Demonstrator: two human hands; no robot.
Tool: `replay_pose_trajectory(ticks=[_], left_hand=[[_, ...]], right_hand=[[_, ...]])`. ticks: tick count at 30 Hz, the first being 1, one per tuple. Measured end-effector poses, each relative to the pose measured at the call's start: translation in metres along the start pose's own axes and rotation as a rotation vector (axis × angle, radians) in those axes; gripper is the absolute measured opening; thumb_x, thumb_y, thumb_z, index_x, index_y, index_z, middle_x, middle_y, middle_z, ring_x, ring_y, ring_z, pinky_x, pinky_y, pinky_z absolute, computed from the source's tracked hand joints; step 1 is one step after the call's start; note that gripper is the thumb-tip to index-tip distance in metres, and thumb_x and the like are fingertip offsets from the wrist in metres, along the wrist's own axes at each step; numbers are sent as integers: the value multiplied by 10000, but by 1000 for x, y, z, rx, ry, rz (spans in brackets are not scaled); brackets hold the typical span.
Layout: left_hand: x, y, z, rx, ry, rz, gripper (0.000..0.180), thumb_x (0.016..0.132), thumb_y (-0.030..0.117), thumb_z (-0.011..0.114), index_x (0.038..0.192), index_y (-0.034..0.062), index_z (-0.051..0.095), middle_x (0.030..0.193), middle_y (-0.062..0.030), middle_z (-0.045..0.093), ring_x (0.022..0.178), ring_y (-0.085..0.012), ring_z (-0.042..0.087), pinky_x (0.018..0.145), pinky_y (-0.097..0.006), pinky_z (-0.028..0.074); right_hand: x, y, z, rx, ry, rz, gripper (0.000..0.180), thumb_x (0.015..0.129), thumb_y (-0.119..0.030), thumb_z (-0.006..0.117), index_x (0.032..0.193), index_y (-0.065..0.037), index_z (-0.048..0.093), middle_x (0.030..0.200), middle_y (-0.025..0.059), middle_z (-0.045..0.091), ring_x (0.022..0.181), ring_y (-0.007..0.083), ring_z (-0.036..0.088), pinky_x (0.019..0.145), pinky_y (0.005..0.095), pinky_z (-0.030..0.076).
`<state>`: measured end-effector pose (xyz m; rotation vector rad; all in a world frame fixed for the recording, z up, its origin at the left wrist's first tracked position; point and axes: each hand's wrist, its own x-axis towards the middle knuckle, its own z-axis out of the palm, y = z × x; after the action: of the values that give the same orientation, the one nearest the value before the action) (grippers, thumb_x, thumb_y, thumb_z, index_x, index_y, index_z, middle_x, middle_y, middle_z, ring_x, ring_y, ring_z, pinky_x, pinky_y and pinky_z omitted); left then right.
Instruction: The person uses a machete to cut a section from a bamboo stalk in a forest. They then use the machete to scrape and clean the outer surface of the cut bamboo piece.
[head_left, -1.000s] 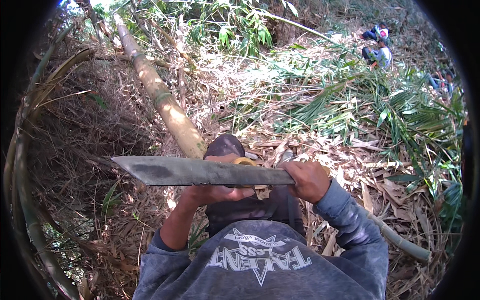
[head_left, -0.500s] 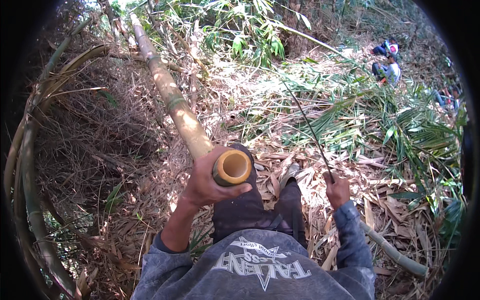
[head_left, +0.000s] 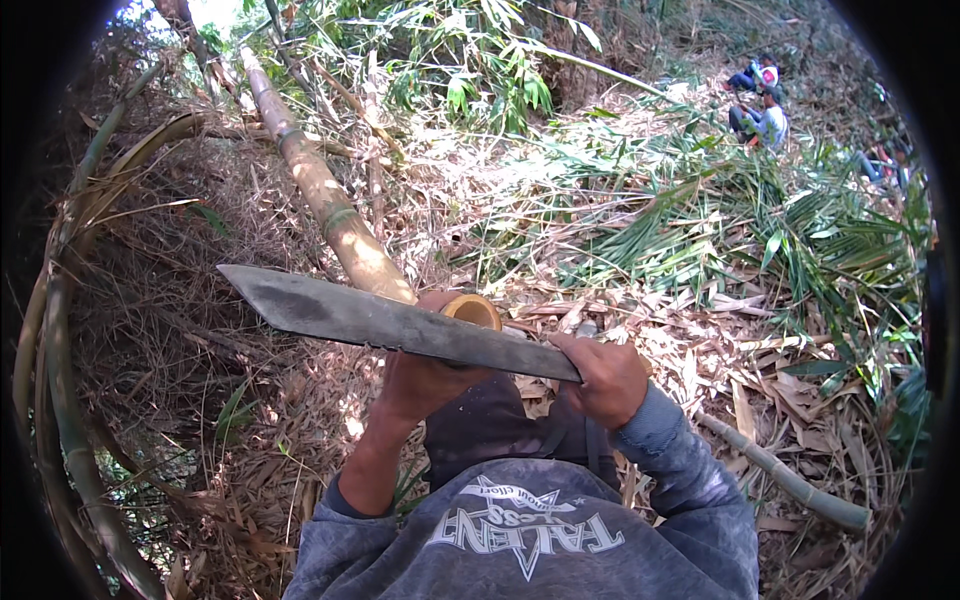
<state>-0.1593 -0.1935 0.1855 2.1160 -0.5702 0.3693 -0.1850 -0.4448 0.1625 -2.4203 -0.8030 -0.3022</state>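
Observation:
A long, thick bamboo pole point(head_left: 345, 235) slants from the far left toward me, its hollow cut end facing up at my chest. My left hand point(head_left: 425, 385) is wrapped round the pole just below that end, partly hidden behind a blade. In my right hand point(head_left: 607, 380) is a machete point(head_left: 390, 325), gripped at its handle. Its long dark blade points left, broad side toward me, and crosses in front of the pole's end and my left hand. Whether the blade touches the bamboo, I cannot tell.
Curved bamboo stems point(head_left: 65, 360) rise at the left edge. A shorter bamboo piece point(head_left: 785, 475) lies on dry leaves at the right. Cut green leaves point(head_left: 690, 210) cover the ground beyond. Several people, one a seated person point(head_left: 765, 122), are at the far right.
My right hand has come up and left, swinging the machete from pointing away on the right to lying across the pole's end. My left hand keeps its hold on the pole.

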Motion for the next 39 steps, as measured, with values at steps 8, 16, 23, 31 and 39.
replay_pose_trajectory(ticks=[8,16,23,31,39], left_hand=[[-7,-2,2,155,22,48,549,630,227,893,1076,40,633,1080,-117,635,983,-278,637,836,-389,520],[-20,-13,11,44,62,-85,489,659,213,870,1051,22,650,941,-103,695,824,-266,692,762,-364,550],[-1,19,-46,-54,141,17,512,658,192,877,1036,-20,605,877,-106,676,821,-196,689,727,-323,552],[3,9,-14,-277,-71,-153,460,676,184,850,1037,13,621,918,-115,685,855,-198,685,764,-339,544],[-4,11,-11,67,-71,153,421,654,181,821,1005,36,641,913,-81,650,818,-256,649,809,-380,517]], right_hand=[[3,7,15,-59,4,38,553,640,-97,703,1178,-55,585,812,115,638,682,294,657,587,392,526],[-3,42,43,-11,-12,104,416,682,-129,698,1093,-122,635,863,107,678,723,314,668,612,409,532],[-78,153,35,-191,-67,731,306,945,-327,582,911,-47,700,676,231,620,639,401,618,550,489,442],[-19,37,16,76,149,49,476,701,-71,691,1171,-66,612,864,123,689,679,283,682,590,365,558],[8,9,0,32,9,-105,532,645,-153,751,1142,-60,582,849,99,658,666,280,661,548,379,526]])
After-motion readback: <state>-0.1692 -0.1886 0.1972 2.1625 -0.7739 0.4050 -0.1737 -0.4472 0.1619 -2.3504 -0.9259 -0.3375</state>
